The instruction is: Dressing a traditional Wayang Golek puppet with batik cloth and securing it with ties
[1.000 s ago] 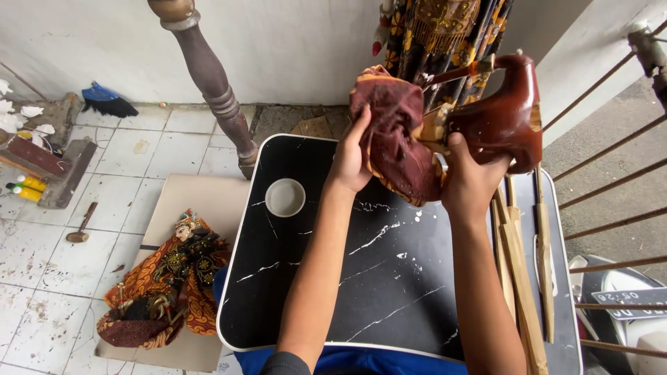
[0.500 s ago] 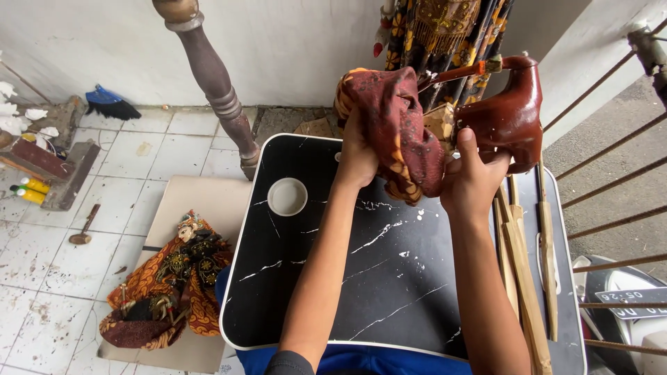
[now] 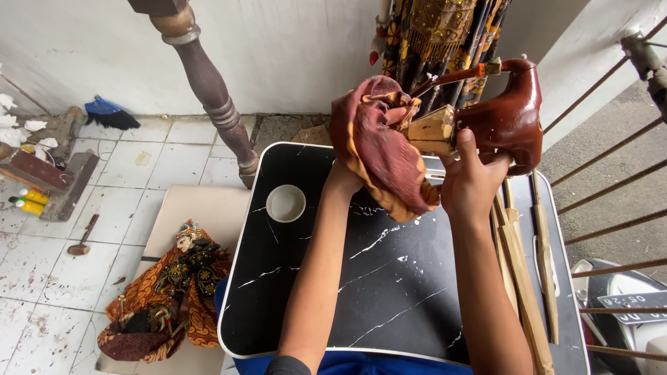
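carved piece: a glossy red-brown wooden body (image 3: 507, 118) held up in the air over the far edge of the bench, with a pale unpainted wooden block (image 3: 432, 130) jutting from its left end
long axis: roughly level, running left to right across the view; a thin red rod (image 3: 445, 75) slants along its top
cloth: a maroon and ochre cloth (image 3: 379, 156) draped over the left end, hanging down towards the bench
which way it lies: the carved piece sits above and beyond the right hand, the cloth above and beyond the left hand; both hands are at it, the right nearer the painted body
right hand (image 3: 472, 182): below the body, fingers (image 3: 464, 146) closed round its underside beside the pale block
left hand (image 3: 354, 177): mostly hidden under the cloth, fingers seemingly bunched in it; how tightly I cannot tell
bench (image 3: 389, 292): black with white marble-like veins and a white rim, directly under the hands
on the bench: a small round white dish (image 3: 285, 203) at the far left; long wooden sticks (image 3: 521, 278) lying lengthwise along the right side
behind: a bundle of patterned, gold-trimmed figures (image 3: 445, 35) standing against the wall
floor, left: a batik-clad puppet (image 3: 167, 292) lying on a pale board; farther off, two small yellow bottles (image 3: 28, 201) and a blue brush (image 3: 108, 114)
labels and signs: a white plate (image 3: 632, 300) low at the right edge, on a parked vehicle beyond the railing
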